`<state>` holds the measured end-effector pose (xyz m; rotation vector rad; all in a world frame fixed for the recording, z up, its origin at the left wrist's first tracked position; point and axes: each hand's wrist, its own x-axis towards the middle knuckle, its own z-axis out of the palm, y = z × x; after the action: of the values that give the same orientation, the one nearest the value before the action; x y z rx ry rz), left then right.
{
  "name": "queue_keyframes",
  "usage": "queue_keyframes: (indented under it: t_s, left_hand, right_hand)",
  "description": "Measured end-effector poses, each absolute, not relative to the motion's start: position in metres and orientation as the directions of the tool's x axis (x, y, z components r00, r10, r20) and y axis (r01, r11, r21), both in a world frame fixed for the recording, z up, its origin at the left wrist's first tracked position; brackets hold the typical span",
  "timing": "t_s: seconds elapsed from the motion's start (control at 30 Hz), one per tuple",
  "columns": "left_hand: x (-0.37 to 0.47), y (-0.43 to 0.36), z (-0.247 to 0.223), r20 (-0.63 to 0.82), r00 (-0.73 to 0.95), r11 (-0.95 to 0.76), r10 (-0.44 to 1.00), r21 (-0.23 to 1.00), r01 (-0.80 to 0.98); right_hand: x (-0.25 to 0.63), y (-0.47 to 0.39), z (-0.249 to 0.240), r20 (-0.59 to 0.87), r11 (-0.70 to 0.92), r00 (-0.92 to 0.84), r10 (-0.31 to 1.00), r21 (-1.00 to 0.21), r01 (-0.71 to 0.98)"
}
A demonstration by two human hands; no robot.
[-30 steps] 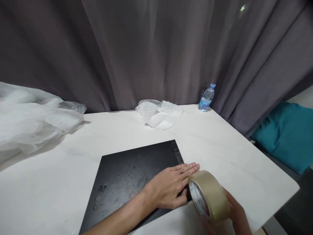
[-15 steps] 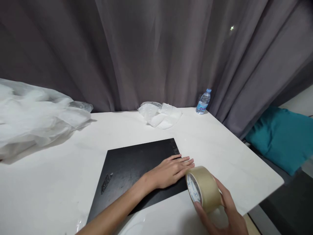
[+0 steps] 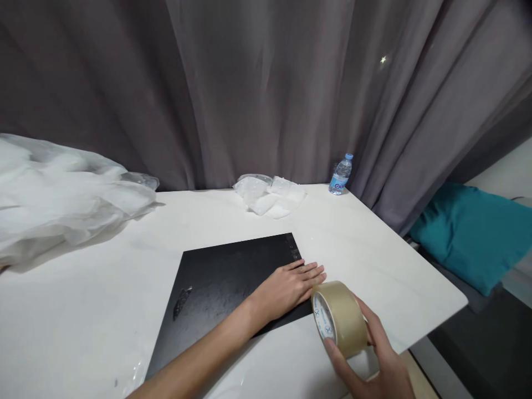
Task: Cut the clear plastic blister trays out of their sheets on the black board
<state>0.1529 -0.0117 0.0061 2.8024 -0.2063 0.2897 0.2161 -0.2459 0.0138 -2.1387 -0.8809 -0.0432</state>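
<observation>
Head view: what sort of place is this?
Probably a room in a home, though an office is possible: a long grey curtain hangs behind the white table, and a teal cushion lies off its right side.

A dark grey curtain (image 3: 257, 94) hangs in folds behind the white table (image 3: 374, 260); a teal cushion (image 3: 474, 233) lies to the right.

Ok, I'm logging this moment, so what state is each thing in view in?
Tan round tape roll: gripped in the right hand, label side facing left.
Flat black rectangular panel: lying flat, surface marked, partly under the left hand.
Left hand: open, palm down.
Clear plastic bottle with blue cap: upright, capped.
Small translucent plastic wrapping: crumpled.
Large white translucent sheeting: bunched up.
Grey fabric curtain: hanging in folds.
Teal fabric cushion: creased.
</observation>
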Motion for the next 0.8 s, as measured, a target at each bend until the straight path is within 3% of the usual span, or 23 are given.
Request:
queue_keyframes:
  t_s: [0.2,0.37,0.57,0.8]
  left_hand:
    - [0.153,-0.022,0.019,0.205,0.953,-0.935,-0.223,0.23,-0.269]
    - [0.149,-0.029,0.024,0.222,0.956,-0.938,-0.194,0.242,-0.247]
    - [0.144,-0.03,0.015,0.295,0.944,-0.897,-0.146,0.362,-0.251]
    - [0.143,-0.03,0.019,0.233,0.96,-0.832,-0.152,0.494,-0.252]
  right_hand:
    - [0.217,-0.253,0.016,0.282,-0.437,0.747,0.603,-0.666,0.604]
    - [0.217,-0.258,0.021,0.257,-0.425,0.747,0.613,-0.69,0.586]
    - [0.216,-0.263,0.022,0.22,-0.45,0.764,0.607,-0.697,0.558]
    - [0.214,-0.263,0.022,0.235,-0.431,0.766,0.598,-0.712,0.555]
